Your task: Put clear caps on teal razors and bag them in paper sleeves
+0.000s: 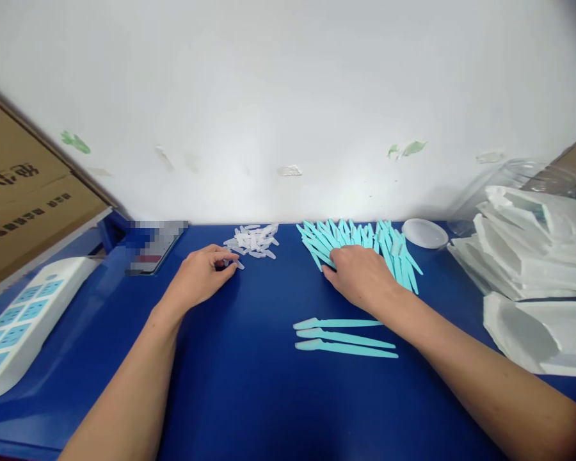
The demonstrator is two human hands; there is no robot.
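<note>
My left hand (202, 275) is at the near edge of a pile of small translucent blade caps (255, 241), thumb and forefinger closed around one cap (240, 264). Over a heap of turquoise eyebrow razors (398, 253) lies my right hand (360, 272), its fingers curled down among the handles. The back of that hand hides what the fingertips grip, if anything. Three more turquoise eyebrow razors (345, 336) lie side by side on the blue table in front, heads to the left. My right forearm covers the handle end of the farthest one.
On the left are a white power strip (26, 320), a phone-like slab (166, 246) partly pixelated, and a cardboard box (33, 192). A white oval dish (425, 234) and stacked white pouches (532, 250) stand right. A white wall (288, 96) closes off the blue table's (249, 384) back.
</note>
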